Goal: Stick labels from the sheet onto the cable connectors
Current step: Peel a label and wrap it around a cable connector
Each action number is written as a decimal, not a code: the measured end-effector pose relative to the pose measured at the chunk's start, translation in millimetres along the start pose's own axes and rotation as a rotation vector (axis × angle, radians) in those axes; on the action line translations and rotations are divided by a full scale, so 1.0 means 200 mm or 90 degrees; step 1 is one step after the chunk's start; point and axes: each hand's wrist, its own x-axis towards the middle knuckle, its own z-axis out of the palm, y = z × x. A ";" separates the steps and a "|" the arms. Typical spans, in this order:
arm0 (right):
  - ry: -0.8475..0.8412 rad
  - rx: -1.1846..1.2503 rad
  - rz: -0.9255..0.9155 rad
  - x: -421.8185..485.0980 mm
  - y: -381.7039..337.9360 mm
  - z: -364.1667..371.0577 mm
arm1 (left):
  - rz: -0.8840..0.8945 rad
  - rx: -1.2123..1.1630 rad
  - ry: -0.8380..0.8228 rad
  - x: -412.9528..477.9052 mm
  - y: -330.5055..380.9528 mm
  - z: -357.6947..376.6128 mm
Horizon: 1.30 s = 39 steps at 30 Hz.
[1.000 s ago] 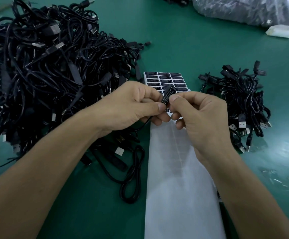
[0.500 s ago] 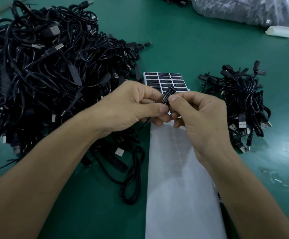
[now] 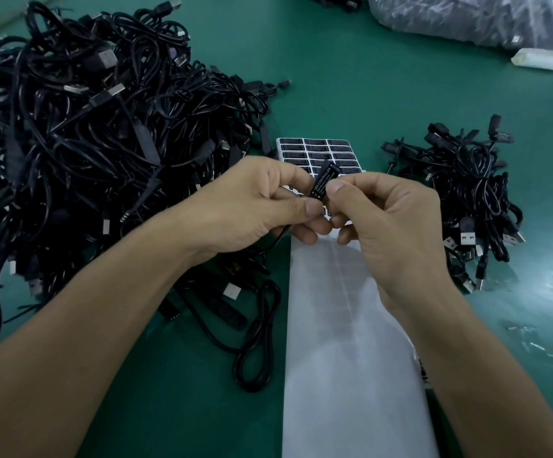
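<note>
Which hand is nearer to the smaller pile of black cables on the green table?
Right. The right hand is just left of the smaller pile of black cables, not touching it; the left hand is farther left, on the other side of the right hand.

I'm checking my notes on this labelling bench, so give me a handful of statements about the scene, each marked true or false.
1. The left hand and the right hand both pinch one black connector. True.
2. Most of the cables are heaped on the person's right. False: the larger cable pile is on the left and the smaller cable pile is on the right.
3. The label sheet carries black labels only at its far end; its near part is bare. True.
4. The label sheet rests on top of a pile. False: it lies flat on the green table, between the piles.
5. The black connector shows white lettering. True.
</note>
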 end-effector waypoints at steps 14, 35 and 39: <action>-0.010 -0.049 -0.038 0.00 0.00 -0.01 | 0.006 0.017 0.005 -0.01 0.00 0.00; 0.025 -0.074 -0.092 -0.01 0.01 0.01 | 0.003 0.052 0.042 -0.01 0.00 0.01; 0.035 -0.077 -0.093 -0.01 0.02 0.01 | 0.005 0.027 0.048 0.00 -0.01 0.01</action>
